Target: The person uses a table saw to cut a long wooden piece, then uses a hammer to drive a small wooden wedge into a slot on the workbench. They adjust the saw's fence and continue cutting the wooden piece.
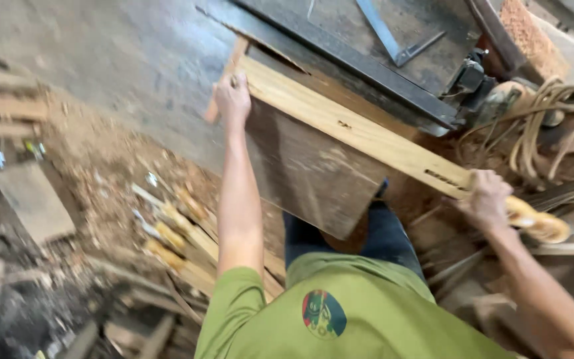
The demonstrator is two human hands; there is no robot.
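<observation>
Now both hands, left hand and right hand, grip the wooden plank.

a woodworking shop: table saw, sawdust, stacked offcuts

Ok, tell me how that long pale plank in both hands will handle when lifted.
The plank probably stays stiff: it spans straight between the left hand and right hand. Flat-faced, so unlikely to roll. Its length suggests it may swing awkwardly.
</observation>
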